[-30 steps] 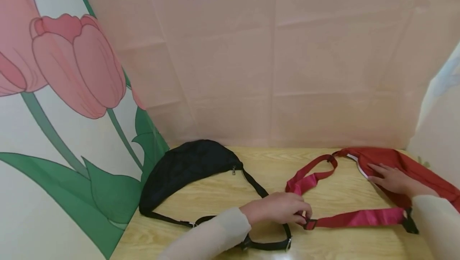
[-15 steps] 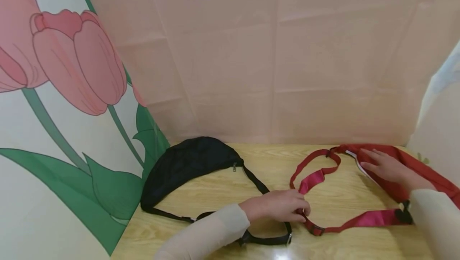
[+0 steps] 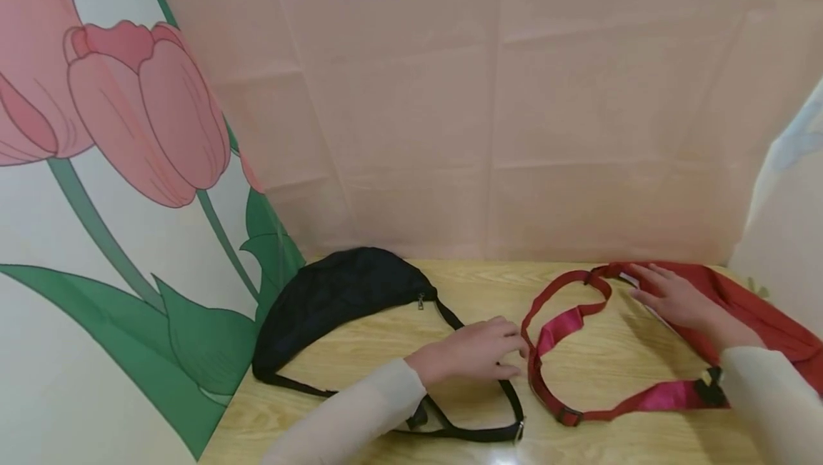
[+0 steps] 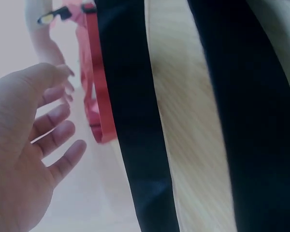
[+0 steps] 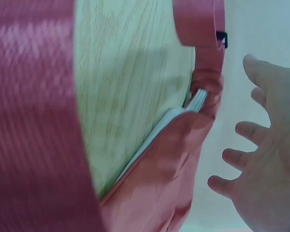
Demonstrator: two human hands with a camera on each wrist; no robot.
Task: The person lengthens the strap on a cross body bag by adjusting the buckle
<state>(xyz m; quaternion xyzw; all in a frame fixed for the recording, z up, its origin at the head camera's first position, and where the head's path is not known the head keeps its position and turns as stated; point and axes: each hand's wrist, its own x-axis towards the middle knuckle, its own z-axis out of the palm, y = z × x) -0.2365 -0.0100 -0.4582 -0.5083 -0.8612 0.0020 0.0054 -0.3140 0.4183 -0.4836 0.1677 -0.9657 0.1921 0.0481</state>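
Note:
A black waist bag (image 3: 341, 301) lies on the left, its black strap (image 3: 514, 401) looped toward the front. My left hand (image 3: 472, 352) is above that strap, with relaxed fingers and nothing in them; the left wrist view shows the same loose hand (image 4: 34, 125) beside a black strap (image 4: 135, 125). On the right is a red waist bag (image 3: 739, 293) with a white zipper (image 5: 150, 137). Over its upper edge my right hand (image 3: 681, 302) has its fingers spread, gripping nothing. The red strap (image 3: 536, 379) curves across the table near my left fingertips; whether they touch it I cannot tell.
A wood-grain table (image 3: 617, 354) bears both bags. Behind it hangs a creased pinkish cloth (image 3: 411, 108), and a tulip-printed panel (image 3: 128, 236) stands at the left. A black buckle (image 3: 710, 386) is on the red strap by my right sleeve.
My left hand has let go of the red strap and drawn slightly left and back. The strap now lies in a wider curve. My right hand has slid up and left over the red bag.

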